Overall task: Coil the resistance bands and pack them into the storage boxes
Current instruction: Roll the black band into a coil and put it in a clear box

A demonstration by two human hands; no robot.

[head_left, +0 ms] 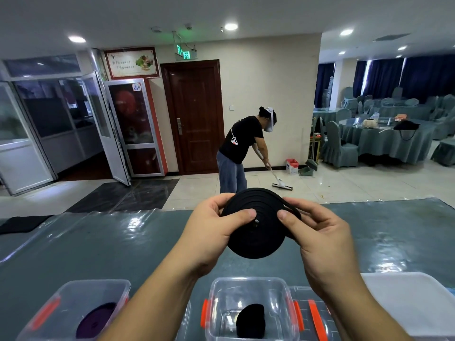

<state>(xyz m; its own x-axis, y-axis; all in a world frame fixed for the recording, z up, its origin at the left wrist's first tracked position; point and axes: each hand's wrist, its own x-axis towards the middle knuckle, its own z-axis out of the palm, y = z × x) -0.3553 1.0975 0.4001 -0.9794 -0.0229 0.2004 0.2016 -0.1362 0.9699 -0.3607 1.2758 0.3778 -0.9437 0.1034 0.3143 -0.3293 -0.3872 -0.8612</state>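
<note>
Black coil (256, 232) gripped by left hand (209, 232) and right hand (320, 232), thumbs pressed on its face, above table (98, 242) and two boxes (251, 313).

Both forearms reach up from the near edge of the desk, bare to the wrist, converging toward the middle of it. The left hand (209, 232) sits palm-in, fingers curled round the far side of the black coiled band (256, 232), thumb laid flat across its face and pointing toward the centre. The right hand (320, 232) mirrors it: thumb pressed on the coil's face just right of centre, fingers wrapped behind the rim, pinching the loose outer strand against the roll. Thumb tips are close, not touching. Both wrists are slightly cocked back, hands raised well above the desk, elbows out of view below.
</note>
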